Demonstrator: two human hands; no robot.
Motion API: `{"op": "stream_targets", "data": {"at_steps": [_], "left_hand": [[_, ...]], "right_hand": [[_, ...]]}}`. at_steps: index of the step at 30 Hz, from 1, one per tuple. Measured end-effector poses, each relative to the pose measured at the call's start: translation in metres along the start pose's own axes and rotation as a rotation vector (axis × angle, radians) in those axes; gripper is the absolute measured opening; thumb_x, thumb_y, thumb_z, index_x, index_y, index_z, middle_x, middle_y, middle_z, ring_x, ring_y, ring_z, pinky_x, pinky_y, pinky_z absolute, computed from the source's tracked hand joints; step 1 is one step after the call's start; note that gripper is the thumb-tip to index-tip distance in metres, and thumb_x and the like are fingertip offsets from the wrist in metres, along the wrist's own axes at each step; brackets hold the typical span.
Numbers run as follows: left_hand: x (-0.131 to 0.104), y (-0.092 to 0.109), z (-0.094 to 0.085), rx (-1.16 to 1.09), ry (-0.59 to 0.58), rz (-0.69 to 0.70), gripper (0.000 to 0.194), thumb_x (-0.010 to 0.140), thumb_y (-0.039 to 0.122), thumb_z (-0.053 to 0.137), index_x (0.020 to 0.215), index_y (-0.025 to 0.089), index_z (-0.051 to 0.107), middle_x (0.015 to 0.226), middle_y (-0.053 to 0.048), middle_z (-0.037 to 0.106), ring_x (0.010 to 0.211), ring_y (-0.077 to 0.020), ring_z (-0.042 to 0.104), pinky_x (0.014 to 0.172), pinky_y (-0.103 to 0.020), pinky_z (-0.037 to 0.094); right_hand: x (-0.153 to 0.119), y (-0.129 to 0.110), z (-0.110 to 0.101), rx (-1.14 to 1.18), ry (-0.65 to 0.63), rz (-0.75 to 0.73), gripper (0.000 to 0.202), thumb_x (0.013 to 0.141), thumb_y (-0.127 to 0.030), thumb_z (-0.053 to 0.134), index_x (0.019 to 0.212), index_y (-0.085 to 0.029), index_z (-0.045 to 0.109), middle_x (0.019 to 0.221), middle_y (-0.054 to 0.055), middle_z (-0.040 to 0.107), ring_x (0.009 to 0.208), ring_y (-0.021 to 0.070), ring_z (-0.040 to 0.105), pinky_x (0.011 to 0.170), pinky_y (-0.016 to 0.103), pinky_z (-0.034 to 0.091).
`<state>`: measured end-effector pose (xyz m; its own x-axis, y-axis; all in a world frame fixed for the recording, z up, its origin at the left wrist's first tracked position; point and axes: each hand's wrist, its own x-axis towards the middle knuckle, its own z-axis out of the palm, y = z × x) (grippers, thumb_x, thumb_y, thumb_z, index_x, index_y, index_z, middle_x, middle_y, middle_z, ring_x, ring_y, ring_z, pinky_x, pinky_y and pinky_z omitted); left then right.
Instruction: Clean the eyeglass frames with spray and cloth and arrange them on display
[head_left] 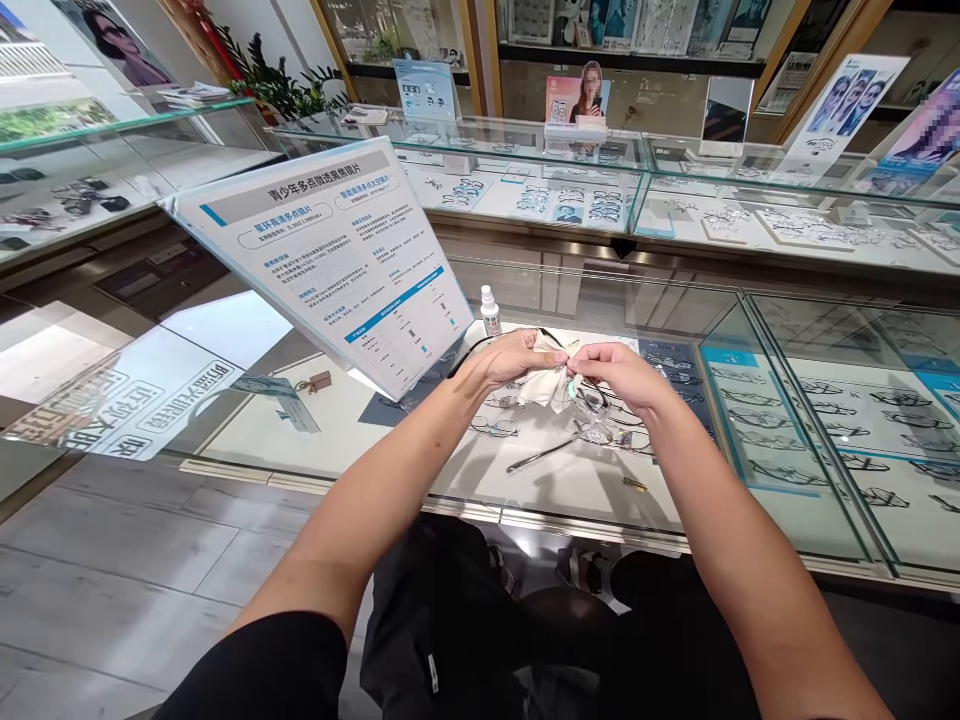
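Observation:
My left hand (514,360) is closed on a pale cleaning cloth (544,388), which hangs down below its fingers. Close beside it, my right hand (619,370) pinches a pair of eyeglasses (592,400) at the cloth's edge. A dark curved temple shows behind the left hand, while a clear lens and frame hang below the right. Cloth and fingers hide part of the frame. Just beyond the left hand, a small white spray bottle (490,312) stands upright on the glass counter (442,470). Spectacle frames (495,427) are visible under the glass.
A large printed sign (322,265) leans at the left of the hands. A small card stand (289,402) and a brown block-like item (321,380) are nearby. More display cases (795,400) with eyeglasses extend right, and another glass case (525,150) runs along the back.

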<state>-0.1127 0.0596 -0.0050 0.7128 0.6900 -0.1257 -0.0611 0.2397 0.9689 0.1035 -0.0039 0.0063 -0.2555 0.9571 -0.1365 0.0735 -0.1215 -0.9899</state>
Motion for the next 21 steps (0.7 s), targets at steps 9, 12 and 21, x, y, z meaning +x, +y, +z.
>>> {"op": "stream_targets", "data": {"at_steps": [9, 12, 21], "left_hand": [[0.002, 0.003, 0.007, 0.084, 0.139, 0.116, 0.075, 0.072, 0.079, 0.089, 0.054, 0.02, 0.048, 0.048, 0.005, 0.04, 0.046, -0.0061, 0.029, 0.047, -0.028, 0.016], [0.002, 0.002, 0.008, 0.031, 0.16, 0.131, 0.071, 0.068, 0.075, 0.095, 0.058, 0.018, 0.053, 0.053, 0.004, 0.047, 0.05, -0.0067, 0.037, 0.049, -0.026, 0.024], [0.001, 0.001, 0.011, -0.079, 0.052, 0.109, 0.052, 0.05, 0.036, 0.111, 0.07, 0.013, 0.069, 0.063, 0.003, 0.062, 0.06, -0.0099, 0.054, 0.069, -0.028, 0.05]], "right_hand": [[-0.004, -0.009, -0.012, 0.028, -0.004, -0.019, 0.037, 0.065, -0.052, 0.094, 0.074, -0.019, 0.079, 0.073, 0.001, 0.068, 0.068, 0.0134, 0.045, 0.068, 0.031, 0.032], [-0.004, -0.008, -0.011, 0.036, 0.001, -0.017, 0.04, 0.065, -0.054, 0.095, 0.073, -0.019, 0.078, 0.073, 0.001, 0.067, 0.068, 0.0135, 0.045, 0.068, 0.032, 0.032], [-0.003, -0.005, -0.006, 0.061, -0.059, -0.008, 0.044, 0.066, -0.056, 0.095, 0.074, -0.018, 0.077, 0.073, 0.001, 0.065, 0.07, 0.0136, 0.048, 0.071, 0.031, 0.033]]}}
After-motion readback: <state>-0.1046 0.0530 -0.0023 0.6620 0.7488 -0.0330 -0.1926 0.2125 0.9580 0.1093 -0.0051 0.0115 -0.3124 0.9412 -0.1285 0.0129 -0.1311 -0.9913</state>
